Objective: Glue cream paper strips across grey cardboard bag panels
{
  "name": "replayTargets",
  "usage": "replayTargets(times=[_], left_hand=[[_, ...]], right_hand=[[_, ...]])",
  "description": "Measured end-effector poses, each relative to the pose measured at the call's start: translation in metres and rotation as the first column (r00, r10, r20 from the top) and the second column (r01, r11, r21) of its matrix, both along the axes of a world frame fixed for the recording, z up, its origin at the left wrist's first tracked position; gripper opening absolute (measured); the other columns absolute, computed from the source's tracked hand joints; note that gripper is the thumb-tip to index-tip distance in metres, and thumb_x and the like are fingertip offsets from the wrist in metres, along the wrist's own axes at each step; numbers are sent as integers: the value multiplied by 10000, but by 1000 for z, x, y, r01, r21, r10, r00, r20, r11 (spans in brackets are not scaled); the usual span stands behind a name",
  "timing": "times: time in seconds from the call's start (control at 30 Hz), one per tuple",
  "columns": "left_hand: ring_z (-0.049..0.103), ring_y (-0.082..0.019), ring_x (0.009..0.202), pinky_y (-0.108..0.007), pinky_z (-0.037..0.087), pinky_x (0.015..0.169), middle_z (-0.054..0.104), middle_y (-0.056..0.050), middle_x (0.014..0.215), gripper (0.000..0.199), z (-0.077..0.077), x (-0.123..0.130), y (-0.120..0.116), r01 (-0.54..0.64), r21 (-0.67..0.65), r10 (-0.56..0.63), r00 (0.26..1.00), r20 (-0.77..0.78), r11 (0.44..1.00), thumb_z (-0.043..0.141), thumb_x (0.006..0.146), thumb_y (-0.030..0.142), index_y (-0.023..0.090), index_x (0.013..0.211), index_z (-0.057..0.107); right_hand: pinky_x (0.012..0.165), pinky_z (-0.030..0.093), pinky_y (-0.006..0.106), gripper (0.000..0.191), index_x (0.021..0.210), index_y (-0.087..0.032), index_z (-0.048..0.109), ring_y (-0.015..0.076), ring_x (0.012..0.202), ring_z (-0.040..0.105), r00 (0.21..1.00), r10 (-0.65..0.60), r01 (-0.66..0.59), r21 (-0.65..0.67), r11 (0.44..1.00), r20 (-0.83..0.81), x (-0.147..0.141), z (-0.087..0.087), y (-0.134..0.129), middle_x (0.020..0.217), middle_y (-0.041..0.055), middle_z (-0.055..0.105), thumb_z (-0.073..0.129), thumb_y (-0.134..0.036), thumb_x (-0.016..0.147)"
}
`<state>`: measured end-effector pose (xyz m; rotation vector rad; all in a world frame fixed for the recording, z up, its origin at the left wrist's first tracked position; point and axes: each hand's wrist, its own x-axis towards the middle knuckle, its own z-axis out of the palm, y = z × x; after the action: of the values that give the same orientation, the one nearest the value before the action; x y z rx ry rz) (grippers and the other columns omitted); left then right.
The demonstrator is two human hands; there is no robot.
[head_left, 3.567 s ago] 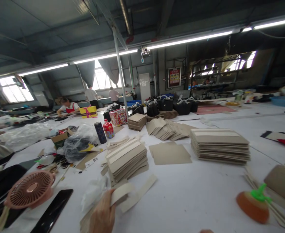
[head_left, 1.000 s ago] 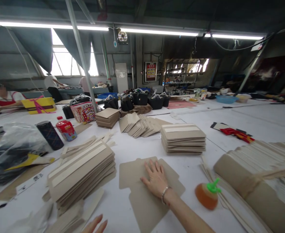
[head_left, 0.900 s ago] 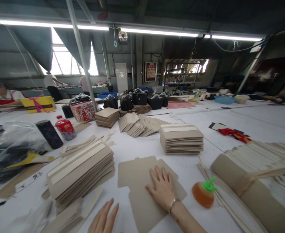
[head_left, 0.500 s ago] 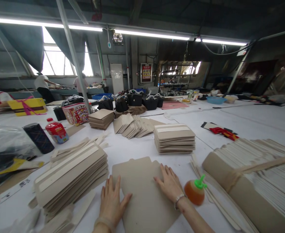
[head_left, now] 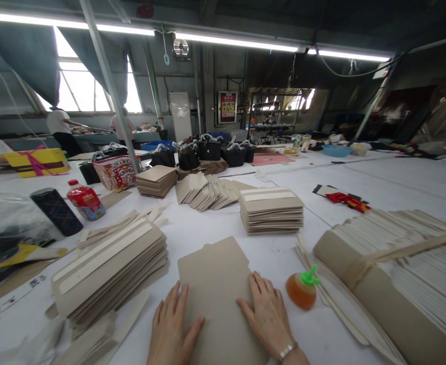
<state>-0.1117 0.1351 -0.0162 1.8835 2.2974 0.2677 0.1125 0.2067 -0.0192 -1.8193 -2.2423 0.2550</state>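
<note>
A flat grey-brown cardboard cut-out point(head_left: 215, 276) lies on the white table point(head_left: 378, 187) right in front of me. My left hand point(head_left: 172, 327) rests flat against its left edge, fingers spread. My right hand point(head_left: 268, 317), with a bracelet at the wrist, presses flat on its right side. Neither hand grips anything. An orange glue bottle with a green cap point(head_left: 302, 289) stands just right of my right hand.
A slanted stack of taped boards point(head_left: 109, 263) lies at left, a neat stack point(head_left: 271, 209) behind the cut-out, a bundled pile point(head_left: 394, 274) at right. A dark cylinder point(head_left: 56, 211), a red bottle point(head_left: 85, 199), black bags point(head_left: 208, 150) and other people point(head_left: 60, 126) are farther back.
My right hand drew the cardboard cut-out toward me and turned it lengthwise. My left hand came up from the table edge and settled flat on the cut-out's left side.
</note>
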Motion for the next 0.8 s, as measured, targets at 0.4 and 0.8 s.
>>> replayTargets(times=[0.4,0.8], left_hand=[[253,-266,1330,-432,286,1073,207,-183,1456,705,-27,-3,14,1,73,2,999,-53,997,412,787,471,59,1348,295],[202,-262,1348,-417,251,1099,241,-138,1466,617,-24,-13,32,35,83,-31,998,-49,996,329,848,479,114,1346,322]], right_hand=[[1104,220,361,672,1358,-17,332,227,1340,249,892,24,-45,-36,998,-451,2,-1,54,1451,146,291,389,-413,818],[1020,372,311,560,1303,-69,414,220,1256,407,827,-14,-30,-68,997,-562,-21,-14,46,1353,136,454,383,-375,834]])
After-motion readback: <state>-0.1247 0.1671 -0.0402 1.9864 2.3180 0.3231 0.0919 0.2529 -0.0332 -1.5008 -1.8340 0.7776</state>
